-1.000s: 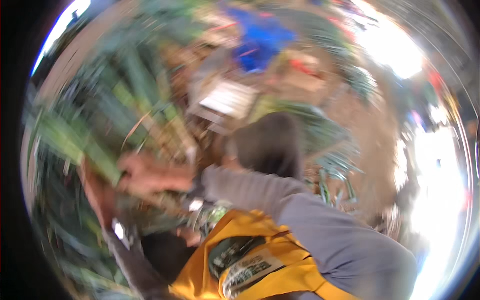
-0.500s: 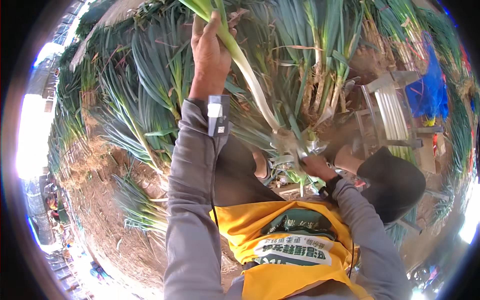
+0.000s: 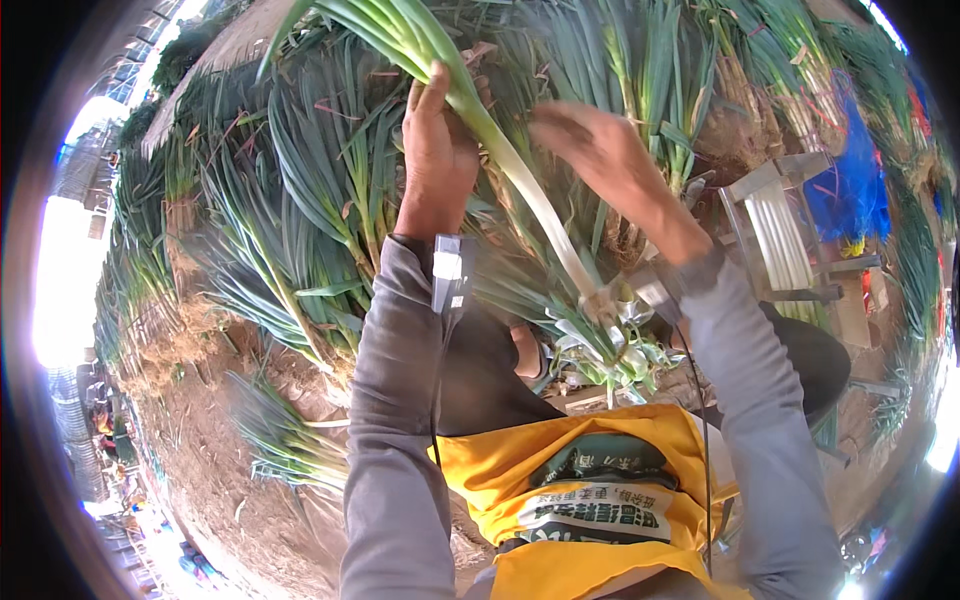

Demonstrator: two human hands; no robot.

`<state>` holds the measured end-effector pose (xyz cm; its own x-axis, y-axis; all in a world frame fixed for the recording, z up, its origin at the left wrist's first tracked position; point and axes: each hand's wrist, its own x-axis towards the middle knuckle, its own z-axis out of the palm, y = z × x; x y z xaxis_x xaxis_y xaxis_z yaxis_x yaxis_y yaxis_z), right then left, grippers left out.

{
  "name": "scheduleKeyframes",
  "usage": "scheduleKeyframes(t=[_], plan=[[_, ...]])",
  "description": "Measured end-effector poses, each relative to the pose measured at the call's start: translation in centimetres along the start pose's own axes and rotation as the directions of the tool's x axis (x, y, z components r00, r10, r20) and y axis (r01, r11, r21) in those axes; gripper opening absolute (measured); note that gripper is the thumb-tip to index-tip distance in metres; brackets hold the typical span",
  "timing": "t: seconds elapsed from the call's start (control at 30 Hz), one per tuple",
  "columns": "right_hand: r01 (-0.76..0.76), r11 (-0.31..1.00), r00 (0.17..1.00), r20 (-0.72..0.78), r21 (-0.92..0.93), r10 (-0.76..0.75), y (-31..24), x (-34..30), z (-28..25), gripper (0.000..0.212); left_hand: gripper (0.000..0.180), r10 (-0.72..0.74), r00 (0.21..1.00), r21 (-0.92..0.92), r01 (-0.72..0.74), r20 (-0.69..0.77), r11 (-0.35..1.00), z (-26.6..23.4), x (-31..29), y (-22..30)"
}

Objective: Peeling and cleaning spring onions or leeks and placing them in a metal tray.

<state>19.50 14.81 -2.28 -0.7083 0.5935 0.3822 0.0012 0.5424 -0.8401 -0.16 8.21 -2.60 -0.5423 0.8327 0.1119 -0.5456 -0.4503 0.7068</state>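
Observation:
My left hand [image 3: 440,150] is closed round the upper stem of a long green onion [image 3: 535,200], thumb on the near side. The green leaves fan out above that hand. Its white stem slants down to the right, with the root end over a heap of peeled leaves and trimmings [image 3: 625,365] between my legs. My right hand [image 3: 590,145] is raised to the right of the stem, apart from it and blurred by motion. Its fingers look stretched out toward the stem, and nothing shows in them.
Bundles of green onions [image 3: 330,190] lie across the far side and left. A smaller bunch [image 3: 290,435] is on the dirt floor [image 3: 200,470]. To the right, a metal stand [image 3: 740,210] bears cleaned white stems [image 3: 780,240], beside a blue plastic bag [image 3: 860,180].
My right hand has risen from the root end to beside the upper stem. My left hand has moved slightly right and down, still holding the green onion, and more of its leaves show.

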Motion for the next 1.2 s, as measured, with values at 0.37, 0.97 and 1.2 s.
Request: scheduleKeyframes(t=[0.37,0.97,1.2], plan=[[-0.079,0.983,0.997,0.004,0.165,0.079,-2.0,3.5,1.2,0.029,0.030,-0.057,0.986,0.010,0.056,0.156,0.998,2.0,-1.6,-1.2],[-0.524,0.835,0.765,0.339,-0.170,0.548,10.3,-17.9,1.2,0.034,0.030,0.137,0.989,0.172,-0.143,0.049,0.975,0.7,-0.3,1.4],[-0.287,0.953,0.957,0.022,-0.097,0.290,7.7,-14.9,2.5,0.034,0.042,0.072,0.987,0.081,-0.084,0.144,0.993,-0.3,-0.3,0.4]])
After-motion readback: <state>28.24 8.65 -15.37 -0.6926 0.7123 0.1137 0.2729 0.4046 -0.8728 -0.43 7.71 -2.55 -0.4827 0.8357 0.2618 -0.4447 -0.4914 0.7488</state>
